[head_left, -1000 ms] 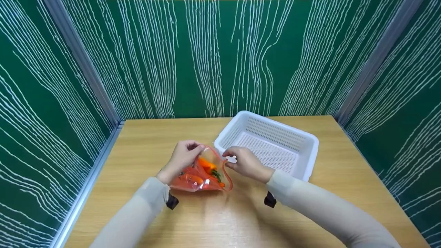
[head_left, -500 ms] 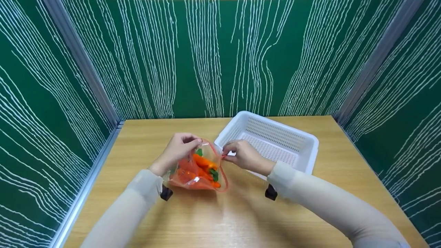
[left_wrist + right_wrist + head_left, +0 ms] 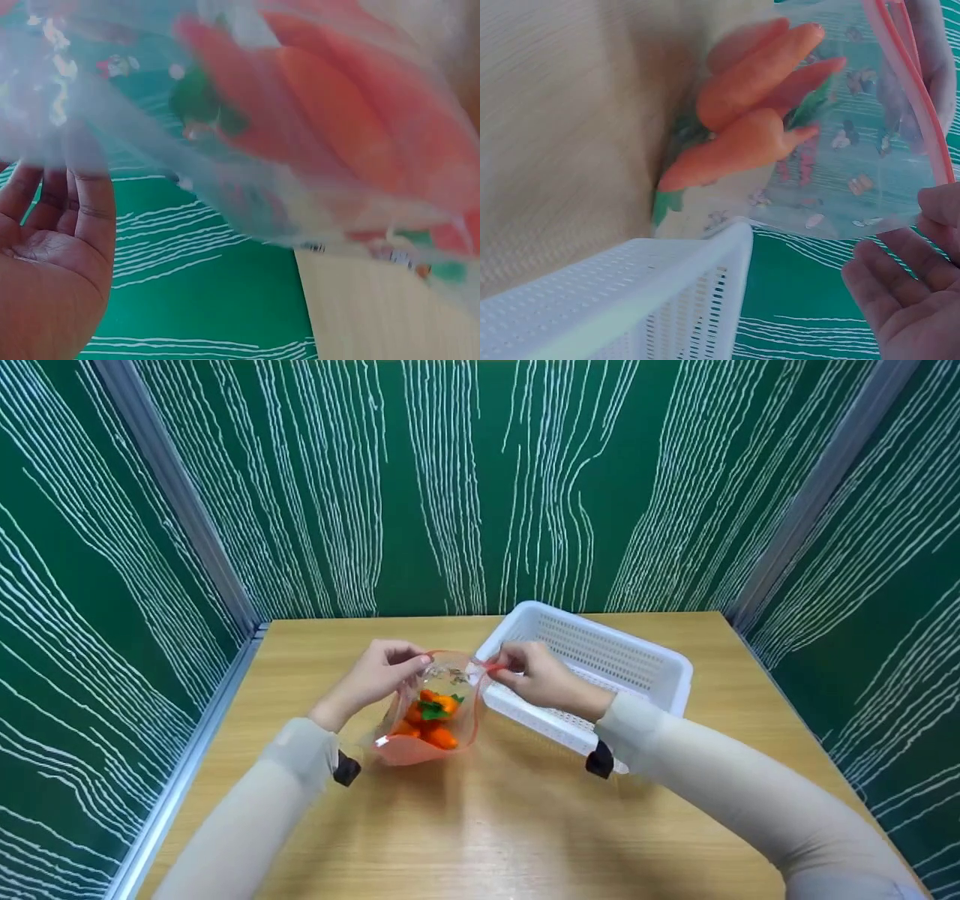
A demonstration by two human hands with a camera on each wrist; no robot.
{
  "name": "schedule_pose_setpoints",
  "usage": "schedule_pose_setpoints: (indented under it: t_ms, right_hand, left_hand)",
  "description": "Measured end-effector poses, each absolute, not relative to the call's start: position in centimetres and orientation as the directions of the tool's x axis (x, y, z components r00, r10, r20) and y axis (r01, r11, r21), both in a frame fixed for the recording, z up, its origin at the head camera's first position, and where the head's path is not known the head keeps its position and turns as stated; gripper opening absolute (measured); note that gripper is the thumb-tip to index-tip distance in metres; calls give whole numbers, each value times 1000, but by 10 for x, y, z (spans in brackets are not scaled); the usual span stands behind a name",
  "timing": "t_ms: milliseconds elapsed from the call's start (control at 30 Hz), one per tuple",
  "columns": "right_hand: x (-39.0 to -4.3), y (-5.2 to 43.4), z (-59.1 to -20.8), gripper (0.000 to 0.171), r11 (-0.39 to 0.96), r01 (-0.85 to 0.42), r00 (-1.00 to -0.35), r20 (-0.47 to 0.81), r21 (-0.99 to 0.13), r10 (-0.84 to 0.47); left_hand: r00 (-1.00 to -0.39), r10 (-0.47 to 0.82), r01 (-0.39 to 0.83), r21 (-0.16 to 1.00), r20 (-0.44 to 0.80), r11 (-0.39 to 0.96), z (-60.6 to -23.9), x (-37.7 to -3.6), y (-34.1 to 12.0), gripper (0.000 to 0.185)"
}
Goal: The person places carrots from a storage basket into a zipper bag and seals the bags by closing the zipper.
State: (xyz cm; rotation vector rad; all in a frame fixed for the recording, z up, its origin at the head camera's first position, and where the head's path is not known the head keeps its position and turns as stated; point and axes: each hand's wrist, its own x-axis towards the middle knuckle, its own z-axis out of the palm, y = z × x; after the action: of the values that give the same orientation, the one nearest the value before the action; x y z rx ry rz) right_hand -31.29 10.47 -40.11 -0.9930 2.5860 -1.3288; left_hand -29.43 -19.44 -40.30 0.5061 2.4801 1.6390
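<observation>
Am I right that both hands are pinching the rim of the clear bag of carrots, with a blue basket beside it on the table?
Not quite: the basket is white, as the head view shows. Left hand and right hand do pinch the bag of carrots on the table.

Light wooden table (image 3: 525,825) within green walls (image 3: 480,480) streaked with white lines.

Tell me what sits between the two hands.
In the head view, the open mouth of the clear bag spans the gap between the left hand and the right hand, each pinching one edge; carrots lie inside.
</observation>
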Motion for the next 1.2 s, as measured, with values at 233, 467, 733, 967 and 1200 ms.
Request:
schedule_pose_setpoints:
  t_ms: [233, 467, 733, 967, 1200]
  right_hand:
    - [-318, 106, -394, 17, 368, -427, -834, 202, -826, -513]
    - [-321, 106, -390, 14, 356, -319, -888, 146, -878, -436]
    - [-325, 106, -388, 12, 352, -245, -920, 102, -904, -378]
    - [-330, 103, -385, 11, 370, -198, -931, 56, -908, -361]
    - [-333, 102, -385, 11, 373, -195, -937, 59, -907, -345]
  left_hand:
    - [-918, 387, 218, 925, 86, 311, -402, -296, -201, 33]
    - [-904, 423, 238, 901, 68, 363, -394, -286, -211, 39]
    - [-892, 453, 273, 803, 5, 529, -379, -263, -198, 53]
    - [-870, 484, 303, 668, -98, 679, -365, -245, -186, 72]
    - [-822, 491, 285, 539, -288, 793, -362, -235, -179, 58]
